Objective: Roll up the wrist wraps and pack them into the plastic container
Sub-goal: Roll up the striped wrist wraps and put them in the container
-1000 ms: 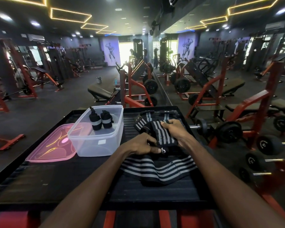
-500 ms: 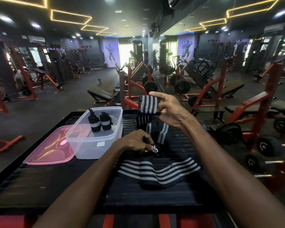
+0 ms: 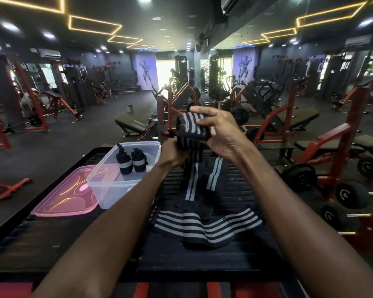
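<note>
A long black wrap with grey stripes [image 3: 194,130] is lifted above the black table [image 3: 73,244]. My right hand [image 3: 222,132] grips its upper folded end and my left hand [image 3: 173,153] holds it just below. Its tail hangs down to the table and joins a loose striped heap [image 3: 205,226] near me. The clear plastic container [image 3: 108,186] stands to the left of my hands. Two rolled black wraps [image 3: 130,161] stand upright inside it.
A pink lid [image 3: 63,198] lies flat on the table, left of the container. Red and black benches, racks and dumbbells [image 3: 351,196] crowd the floor beyond the table's far and right edges.
Both hands rose from the table with the wrap. The right hand lifted its end first, then the left hand left the table and came up under it.
</note>
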The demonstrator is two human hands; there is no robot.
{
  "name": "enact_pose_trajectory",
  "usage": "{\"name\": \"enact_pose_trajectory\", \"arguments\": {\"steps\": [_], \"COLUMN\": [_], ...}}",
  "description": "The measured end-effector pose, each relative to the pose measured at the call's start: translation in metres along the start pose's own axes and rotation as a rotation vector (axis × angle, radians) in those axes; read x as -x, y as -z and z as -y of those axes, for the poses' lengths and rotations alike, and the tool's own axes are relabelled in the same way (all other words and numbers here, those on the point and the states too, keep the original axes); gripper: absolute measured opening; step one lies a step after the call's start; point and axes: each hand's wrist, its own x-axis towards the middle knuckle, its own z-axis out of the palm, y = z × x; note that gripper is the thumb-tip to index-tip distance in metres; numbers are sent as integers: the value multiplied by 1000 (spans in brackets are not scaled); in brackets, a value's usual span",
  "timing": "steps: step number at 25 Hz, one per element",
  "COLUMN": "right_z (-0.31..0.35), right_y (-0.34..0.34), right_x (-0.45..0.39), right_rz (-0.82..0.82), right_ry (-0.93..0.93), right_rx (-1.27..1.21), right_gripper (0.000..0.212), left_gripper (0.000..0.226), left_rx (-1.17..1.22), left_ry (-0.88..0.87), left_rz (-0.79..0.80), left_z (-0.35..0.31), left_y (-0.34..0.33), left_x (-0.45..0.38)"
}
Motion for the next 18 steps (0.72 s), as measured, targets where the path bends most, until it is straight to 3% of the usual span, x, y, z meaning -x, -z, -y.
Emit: {"name": "enact_pose_trajectory", "arguments": {"steps": [2, 4, 8, 15, 18], "right_z": [-1, -1, -1, 12, 16], "right_y": [5, 14, 23, 42, 47], "right_x": [-3, -6, -12, -21, -32], "right_rz": [-78, -145, -277, -346, -360], "right_ry": [42, 65, 104, 255, 280], "right_rx": [11, -6, 58, 63, 72], "right_gripper": [50, 58, 64, 26, 21], "left_gripper": [26, 19, 18, 6, 11], "left_rx": [-137, -119, -65, 369, 632], "left_ry": [27, -26, -126, -101, -24], "left_rz": [-140, -203, -222, -112, -49], "left_z": [-7, -16, -33, -60, -74], "left_y": [0, 4, 11, 11, 11], "left_x": [-4, -10, -15, -5, 4]}}
